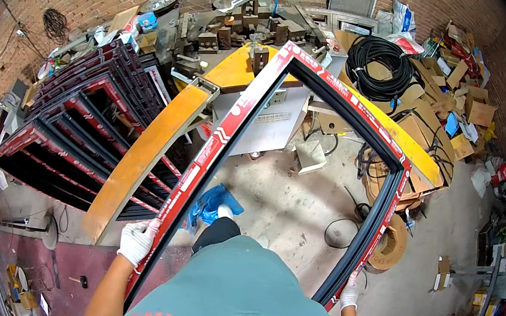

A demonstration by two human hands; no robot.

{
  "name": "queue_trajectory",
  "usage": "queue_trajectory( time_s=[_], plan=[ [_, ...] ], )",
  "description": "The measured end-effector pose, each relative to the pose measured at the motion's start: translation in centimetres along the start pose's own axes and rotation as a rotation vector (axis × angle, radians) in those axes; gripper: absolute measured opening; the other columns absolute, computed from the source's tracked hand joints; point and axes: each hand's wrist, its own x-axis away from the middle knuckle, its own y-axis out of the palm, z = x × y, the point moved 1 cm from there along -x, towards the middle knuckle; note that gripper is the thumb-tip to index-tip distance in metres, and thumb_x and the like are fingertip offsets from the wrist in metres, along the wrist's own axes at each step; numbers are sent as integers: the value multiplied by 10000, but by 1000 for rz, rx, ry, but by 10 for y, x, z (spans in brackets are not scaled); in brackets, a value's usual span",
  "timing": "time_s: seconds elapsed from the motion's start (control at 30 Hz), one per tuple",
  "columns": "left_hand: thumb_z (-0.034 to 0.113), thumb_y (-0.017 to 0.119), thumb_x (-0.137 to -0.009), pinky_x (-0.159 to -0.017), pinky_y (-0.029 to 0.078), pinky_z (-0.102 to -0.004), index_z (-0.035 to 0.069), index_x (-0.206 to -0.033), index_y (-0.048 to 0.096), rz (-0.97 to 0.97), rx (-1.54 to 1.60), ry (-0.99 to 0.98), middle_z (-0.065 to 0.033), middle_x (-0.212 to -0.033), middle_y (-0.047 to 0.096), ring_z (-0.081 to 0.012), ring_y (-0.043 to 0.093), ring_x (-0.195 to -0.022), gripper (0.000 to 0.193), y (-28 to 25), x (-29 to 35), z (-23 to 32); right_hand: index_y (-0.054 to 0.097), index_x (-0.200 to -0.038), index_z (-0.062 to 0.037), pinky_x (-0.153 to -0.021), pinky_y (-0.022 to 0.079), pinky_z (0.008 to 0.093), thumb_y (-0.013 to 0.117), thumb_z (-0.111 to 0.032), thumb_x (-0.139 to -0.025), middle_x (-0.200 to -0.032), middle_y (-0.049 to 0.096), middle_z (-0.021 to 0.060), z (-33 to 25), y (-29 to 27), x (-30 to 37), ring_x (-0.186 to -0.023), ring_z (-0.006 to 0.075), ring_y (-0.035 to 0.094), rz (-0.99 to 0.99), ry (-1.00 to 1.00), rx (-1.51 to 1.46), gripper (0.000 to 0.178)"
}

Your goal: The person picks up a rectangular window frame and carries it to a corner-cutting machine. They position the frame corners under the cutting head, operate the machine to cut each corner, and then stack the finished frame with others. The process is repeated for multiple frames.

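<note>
A large rectangular window frame, dark with red and white printed film on its outer faces, is tilted in front of my body. My left hand, in a white glove, is closed around its left side near the lower end. On its right side, my right hand, also gloved in white, grips near the bottom; the frame partly hides those fingers. The frame's far corner reaches over a machine with metal blocks and long yellow arms. Whether frame and machine touch, I cannot tell. My torso hides the frame's near side.
Several similar frames stand stacked at the left, beside a yellow arm. A coil of black hose and cardboard boxes lie at the far right. Blue plastic sheet is by my foot. A hammer rests on the reddish floor.
</note>
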Motion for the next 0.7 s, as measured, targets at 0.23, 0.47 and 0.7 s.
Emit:
queue_trajectory(
  time_s=[0.23,0.47,0.7],
  plan=[
    [479,697,-1001,-671,534,-303,-88,-979,776,22,126,-39,-89,-762,745,-105,619,-686,573,-31,-148,44,722,-904,51,-628,453,405,395,-822,-971,-713,611,73,-169,27,-10,-672,187,547,85,-72,18,935],
    [584,556,-1040,-647,502,-378,-66,-829,732,46,-98,38,-145,-623,636,-175,561,-593,706,-52,-265,68,683,-789,-10,-562,422,416,362,-833,-970,-634,567,103,-258,74,-30,-591,235,526,52,-67,161,902],
    [560,552,-1046,-725,535,-364,-68,-961,772,-40,-198,-135,-165,-735,727,-195,643,-675,671,-48,-314,46,705,-818,41,-643,478,407,421,-798,-977,-718,644,114,-281,95,-8,-678,203,577,-41,81,71,901]
  ],
)
